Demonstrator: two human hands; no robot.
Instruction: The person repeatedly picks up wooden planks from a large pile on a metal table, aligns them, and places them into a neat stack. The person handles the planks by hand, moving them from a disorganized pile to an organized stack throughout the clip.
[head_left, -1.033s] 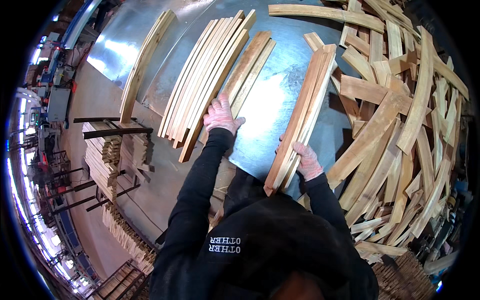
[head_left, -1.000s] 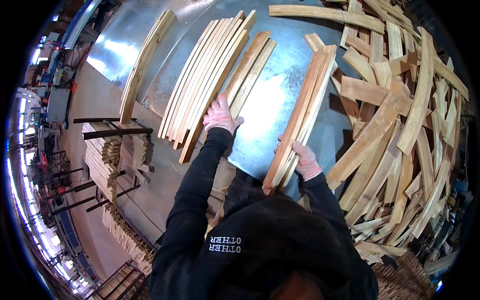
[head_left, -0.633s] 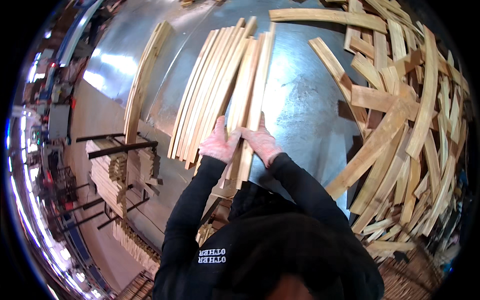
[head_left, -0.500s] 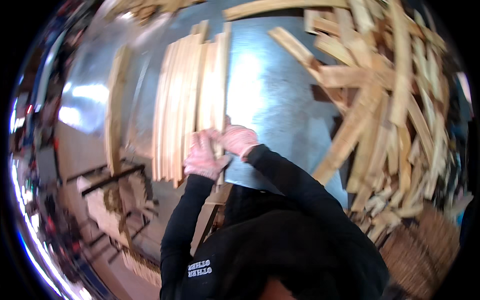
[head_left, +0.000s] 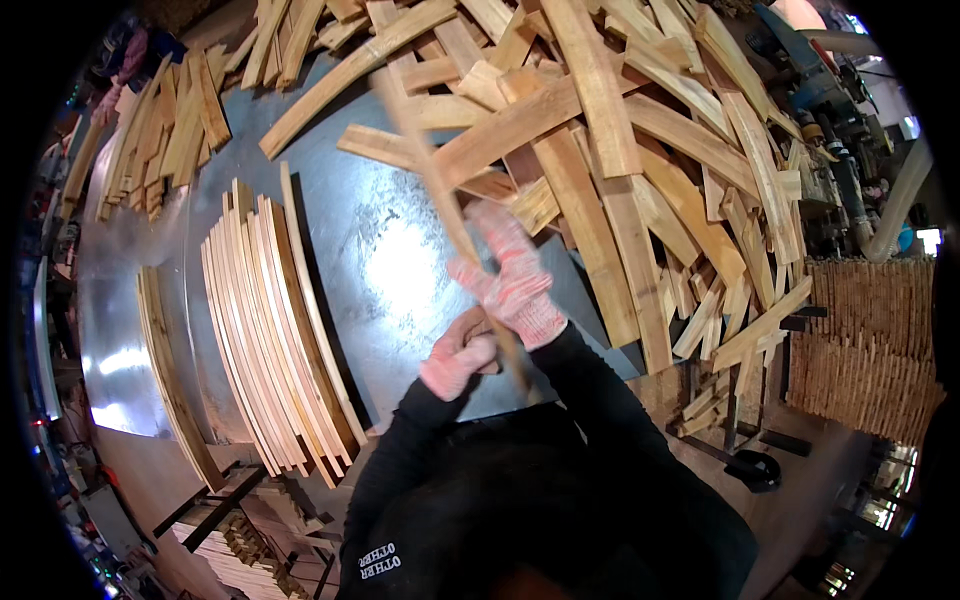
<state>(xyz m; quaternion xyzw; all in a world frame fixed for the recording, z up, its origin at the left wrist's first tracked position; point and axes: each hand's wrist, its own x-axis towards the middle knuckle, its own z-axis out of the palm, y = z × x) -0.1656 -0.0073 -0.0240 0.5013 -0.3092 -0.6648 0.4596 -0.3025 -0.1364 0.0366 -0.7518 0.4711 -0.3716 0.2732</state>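
A narrow wooden strip [head_left: 438, 185], smeared by motion, slants across the metal table in front of me. My right hand [head_left: 512, 285], in a pink-and-white knit glove, has the strip between its thumb and its stretched fingers. Closer to my body, my left hand [head_left: 458, 358], gloved alike, is closed against the strip's near part; its fingertips are partly hidden. To the left lies a row of thin strips [head_left: 265, 330], set side by side on the table. One strip [head_left: 318, 300] stands slightly apart along that row's right side.
Loose boards [head_left: 590, 200] are heaped crosswise at the right and far side. A longer piece [head_left: 170, 370] lies at the table's left. More strips [head_left: 180, 130] sit at the far left. Stacked wood [head_left: 860, 350] and a machine with hoses [head_left: 840, 150] are at the right.
My hands have moved from the strip row rightward, and a strip is now between them. My view has turned toward the board heap. The row now shows a strip set apart on its right.
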